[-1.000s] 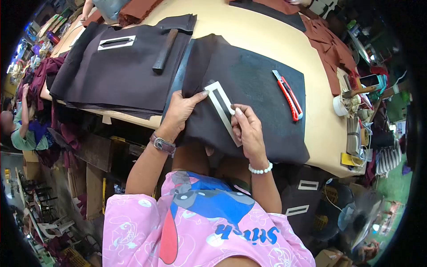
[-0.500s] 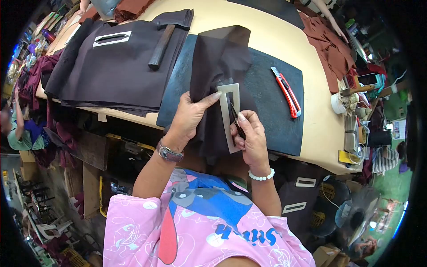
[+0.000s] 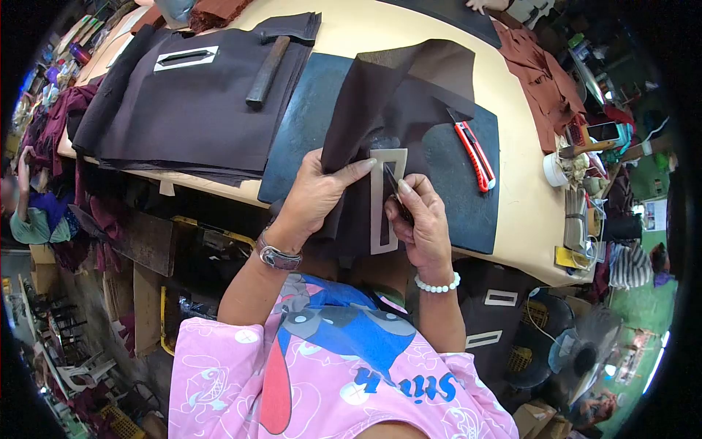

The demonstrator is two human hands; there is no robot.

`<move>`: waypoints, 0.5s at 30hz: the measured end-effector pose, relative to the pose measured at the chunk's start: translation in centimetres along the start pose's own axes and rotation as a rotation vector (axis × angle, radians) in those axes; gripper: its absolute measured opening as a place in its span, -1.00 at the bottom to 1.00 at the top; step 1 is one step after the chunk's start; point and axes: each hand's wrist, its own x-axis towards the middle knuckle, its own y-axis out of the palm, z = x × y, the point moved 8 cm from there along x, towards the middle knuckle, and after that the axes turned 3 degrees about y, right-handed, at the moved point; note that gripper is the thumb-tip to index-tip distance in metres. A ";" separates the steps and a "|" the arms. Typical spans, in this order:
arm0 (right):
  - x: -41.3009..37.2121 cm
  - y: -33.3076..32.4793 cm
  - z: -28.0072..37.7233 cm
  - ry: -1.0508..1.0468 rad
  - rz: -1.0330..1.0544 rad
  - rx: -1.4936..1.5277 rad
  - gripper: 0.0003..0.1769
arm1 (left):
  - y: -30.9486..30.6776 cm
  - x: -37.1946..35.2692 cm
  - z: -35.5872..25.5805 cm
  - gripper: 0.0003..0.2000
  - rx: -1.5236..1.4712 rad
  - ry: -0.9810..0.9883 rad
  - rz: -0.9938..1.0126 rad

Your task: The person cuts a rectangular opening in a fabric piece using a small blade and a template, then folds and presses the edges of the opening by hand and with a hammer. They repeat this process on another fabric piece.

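My left hand (image 3: 316,192) grips a dark brown sheet of cloth or leather (image 3: 395,80), its thumb pressed on the upper left corner of a pale rectangular frame (image 3: 376,201) and its fingers behind the sheet. A long narrow slot runs down inside the frame. Closed around small dark-handled snips (image 3: 399,197), my right hand (image 3: 424,223) holds their pointed tip at the upper part of the slot. The sheet hangs over the front edge of a dark cutting mat (image 3: 468,219). A red box cutter (image 3: 475,157) lies on the mat, right of the sheet.
A hammer (image 3: 268,73) rests on a stack of dark sheets (image 3: 190,124) at left, near another pale frame (image 3: 186,58). Reddish-brown pieces (image 3: 537,88) and a white tub (image 3: 554,170) are at right. Another person's hand (image 3: 479,6) shows at the far edge.
The sheet has shifted right and its top now spreads out over the mat toward the box cutter. The frame stands more upright, and the snips' tip has moved slightly right with my right hand.
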 end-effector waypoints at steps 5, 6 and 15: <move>0.0 -0.3 -0.2 -0.037 -0.025 -0.020 -0.81 | 0.4 -0.3 0.0 -0.84 0.004 0.008 0.000; -0.1 -0.2 -0.2 -0.047 -0.040 -0.036 -0.81 | 0.5 -0.3 0.1 -0.85 0.017 0.010 -0.005; -2.4 -0.7 -1.1 -0.053 -0.160 0.043 -0.82 | 1.0 -0.6 1.7 -0.87 -0.101 0.083 -0.199</move>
